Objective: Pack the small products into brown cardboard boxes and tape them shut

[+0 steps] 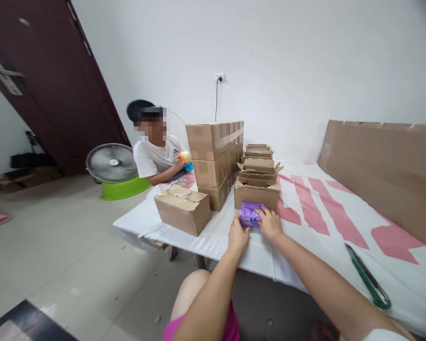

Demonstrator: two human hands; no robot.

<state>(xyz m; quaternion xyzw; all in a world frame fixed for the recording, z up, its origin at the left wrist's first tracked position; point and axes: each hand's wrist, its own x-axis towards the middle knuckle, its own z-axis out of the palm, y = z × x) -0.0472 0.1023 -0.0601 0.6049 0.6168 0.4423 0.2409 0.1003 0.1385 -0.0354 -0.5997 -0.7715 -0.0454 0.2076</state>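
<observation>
Between my two hands lies a shiny purple plastic packet [249, 213] on the table, close in front of the nearest open carton. My left hand [238, 235] grips its left end, thumb toward the front. Over its right end curl the fingers of my right hand [270, 223]. Just behind the packet stands an open cardboard box [257, 195], the first of a row of several open boxes [258, 165] running back toward the wall. A closed carton [183, 208] sits to the left of my left hand.
Taped cartons [213, 142] are stacked left of the open boxes. A green utility knife [367, 277] lies at right on the cloth-covered table [312, 260]. A large cardboard sheet [379, 175] leans beyond it. Across the table, another person [159, 158] holds a roll of tape. A fan [110, 163] stands left.
</observation>
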